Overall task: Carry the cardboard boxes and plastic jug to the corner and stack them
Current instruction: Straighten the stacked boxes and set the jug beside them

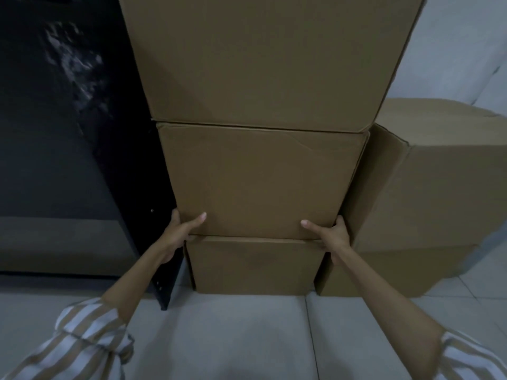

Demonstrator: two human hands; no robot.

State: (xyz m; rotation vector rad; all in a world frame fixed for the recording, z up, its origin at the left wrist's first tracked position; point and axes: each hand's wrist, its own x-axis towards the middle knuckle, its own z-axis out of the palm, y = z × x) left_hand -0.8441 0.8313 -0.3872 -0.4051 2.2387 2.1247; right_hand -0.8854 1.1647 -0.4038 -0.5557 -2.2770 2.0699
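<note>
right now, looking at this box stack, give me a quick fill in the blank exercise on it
1. The stack in front of the person is ___ cardboard boxes high.
2. Both hands, left hand and right hand, grip the ___ box of that stack.
3. The top box sits directly on the middle box, which rests on the bottom box standing on the tiled ___.
4. Another cardboard box stands to the ___ of the stack.

Missing words: three; middle; floor; right

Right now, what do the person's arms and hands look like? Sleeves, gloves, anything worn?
Both hands are bare: no gloves, and no rings or watch visible on the left hand or right hand. The forearms are uncovered. Each arm has a loose sleeve with broad tan and white stripes, bunched up near the elbow: left sleeve, right sleeve.
</note>
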